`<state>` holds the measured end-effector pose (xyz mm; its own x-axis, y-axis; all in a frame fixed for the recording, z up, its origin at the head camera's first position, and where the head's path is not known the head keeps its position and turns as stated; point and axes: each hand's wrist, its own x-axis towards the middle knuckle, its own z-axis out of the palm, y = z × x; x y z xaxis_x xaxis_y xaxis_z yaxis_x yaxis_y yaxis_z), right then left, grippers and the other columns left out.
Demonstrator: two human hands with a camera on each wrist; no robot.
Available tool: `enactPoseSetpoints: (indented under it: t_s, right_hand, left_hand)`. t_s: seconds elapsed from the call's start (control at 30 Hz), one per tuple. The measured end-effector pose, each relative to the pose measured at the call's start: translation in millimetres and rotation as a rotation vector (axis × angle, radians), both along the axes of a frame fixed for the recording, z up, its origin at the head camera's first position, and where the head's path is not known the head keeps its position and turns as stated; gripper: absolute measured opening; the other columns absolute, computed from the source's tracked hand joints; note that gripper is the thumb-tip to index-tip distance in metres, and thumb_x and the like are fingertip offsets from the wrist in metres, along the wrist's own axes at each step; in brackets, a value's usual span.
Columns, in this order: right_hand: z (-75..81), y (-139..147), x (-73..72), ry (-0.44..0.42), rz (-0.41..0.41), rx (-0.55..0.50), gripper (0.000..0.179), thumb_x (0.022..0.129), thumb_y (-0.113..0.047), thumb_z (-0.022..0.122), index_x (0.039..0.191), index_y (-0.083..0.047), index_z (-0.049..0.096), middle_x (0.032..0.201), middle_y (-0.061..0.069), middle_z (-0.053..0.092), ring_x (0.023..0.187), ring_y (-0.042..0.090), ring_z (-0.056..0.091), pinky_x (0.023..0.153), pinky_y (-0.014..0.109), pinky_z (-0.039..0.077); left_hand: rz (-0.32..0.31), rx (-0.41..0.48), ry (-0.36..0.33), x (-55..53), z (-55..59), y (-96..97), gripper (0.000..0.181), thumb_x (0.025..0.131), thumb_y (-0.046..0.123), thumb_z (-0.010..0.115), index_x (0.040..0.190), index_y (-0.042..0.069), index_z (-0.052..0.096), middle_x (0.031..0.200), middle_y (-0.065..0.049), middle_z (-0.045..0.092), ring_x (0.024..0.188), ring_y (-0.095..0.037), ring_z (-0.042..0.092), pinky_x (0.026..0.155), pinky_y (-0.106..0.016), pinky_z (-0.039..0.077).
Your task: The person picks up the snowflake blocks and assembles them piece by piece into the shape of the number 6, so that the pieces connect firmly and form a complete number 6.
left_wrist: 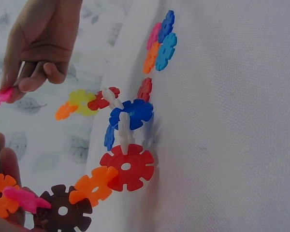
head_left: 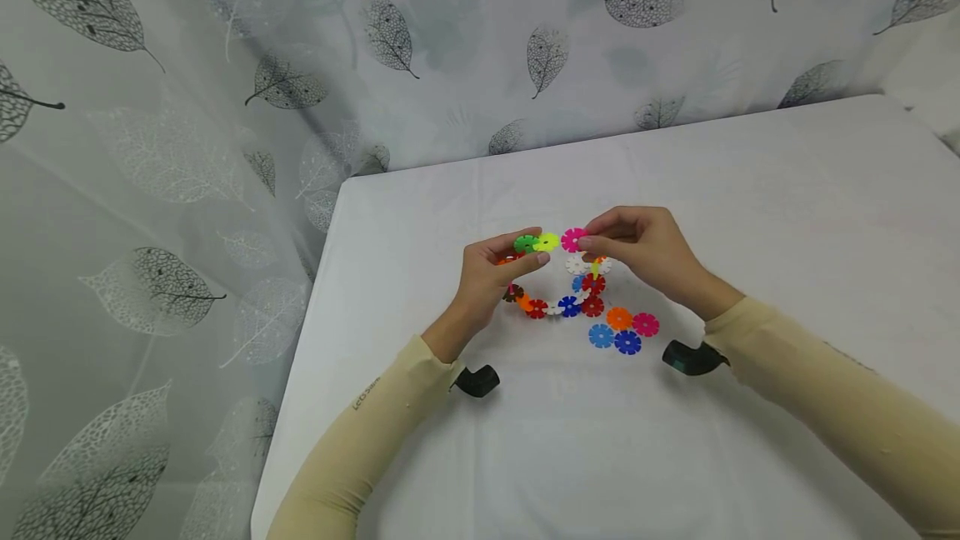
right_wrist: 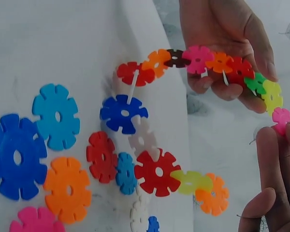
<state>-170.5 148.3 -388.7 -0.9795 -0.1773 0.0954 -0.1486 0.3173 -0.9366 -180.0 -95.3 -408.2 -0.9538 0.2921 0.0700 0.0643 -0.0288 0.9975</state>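
Note:
My left hand holds the end of a chain of notched plastic flower discs, its fingers behind the chain and thumb in front. A green disc and a yellow disc are at that end. My right hand pinches a pink disc by its edge, close to the yellow disc. Whether those two touch is unclear. The chain runs on through a black disc, an orange disc and a red disc toward a blue disc on the table.
Loose discs lie by the chain on the white-covered table: a light blue disc, a dark blue disc, an orange disc and a pink disc. Black devices hang near both wrists. A leaf-patterned curtain borders the table.

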Motion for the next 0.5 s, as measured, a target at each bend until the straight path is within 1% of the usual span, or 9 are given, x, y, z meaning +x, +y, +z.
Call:
enactPoseSetpoints:
  t_s: [0.1,0.3,0.5]
  right_hand:
    - [-0.2,-2.0,0.6,0.002,-0.001,-0.030,0.027,0.094,-0.027,0.075,0.111,-0.007,0.072,0.100,0.007,0.076,0.088,0.018,0.075,0.083,0.022,0.055]
    - [-0.9,-3.7,1.0,0.035,0.021,-0.056,0.028,0.096,-0.026,0.073,0.113,-0.003,0.070,0.102,0.010,0.075,0.091,0.016,0.074,0.084,0.022,0.055]
    - [-1.4,-5.8,2.1,0.039,0.008,-0.073,0.027,0.096,-0.023,0.073,0.113,-0.003,0.069,0.103,0.010,0.075,0.090,0.016,0.074,0.084,0.021,0.055]
  left_hand:
    - [-0.004,0.003,0.005,0.0,-0.3,0.8,0.035,0.092,0.012,0.076,0.127,0.006,0.071,0.117,-0.006,0.072,0.108,-0.024,0.067,0.093,-0.038,0.055]
    - [-0.003,-0.007,0.008,-0.9,-1.7,1.2,0.035,0.092,0.013,0.076,0.127,0.006,0.071,0.117,-0.005,0.072,0.108,-0.024,0.067,0.094,-0.037,0.054]
    - [0.005,-0.007,0.001,-1.6,-2.5,1.2,0.036,0.092,0.013,0.076,0.127,0.004,0.070,0.118,-0.005,0.072,0.107,-0.024,0.068,0.094,-0.037,0.054]
